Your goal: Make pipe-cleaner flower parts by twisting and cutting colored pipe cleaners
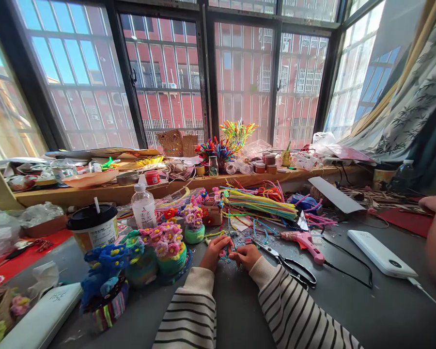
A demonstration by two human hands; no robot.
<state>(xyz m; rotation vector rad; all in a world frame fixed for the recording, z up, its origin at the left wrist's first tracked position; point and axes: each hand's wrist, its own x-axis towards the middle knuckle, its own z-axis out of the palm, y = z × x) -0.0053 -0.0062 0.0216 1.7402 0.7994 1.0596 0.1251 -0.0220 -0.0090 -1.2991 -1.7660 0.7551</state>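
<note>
Green pipe cleaner [229,227] pointing away from you, right between your left hand [215,251] and right hand [248,255], both pinched on its near end, scissors [281,260] lying nearer the right.

"35W" — upside down on the left white power bank [45,317].

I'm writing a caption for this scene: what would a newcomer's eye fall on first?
Probably the bigger cluster of pink flowers, left of the left hand. Next, the bundle of bright fuzzy stems lying beyond the hands, then the pink glue gun to the right of the right hand, just beyond the scissors.
</note>
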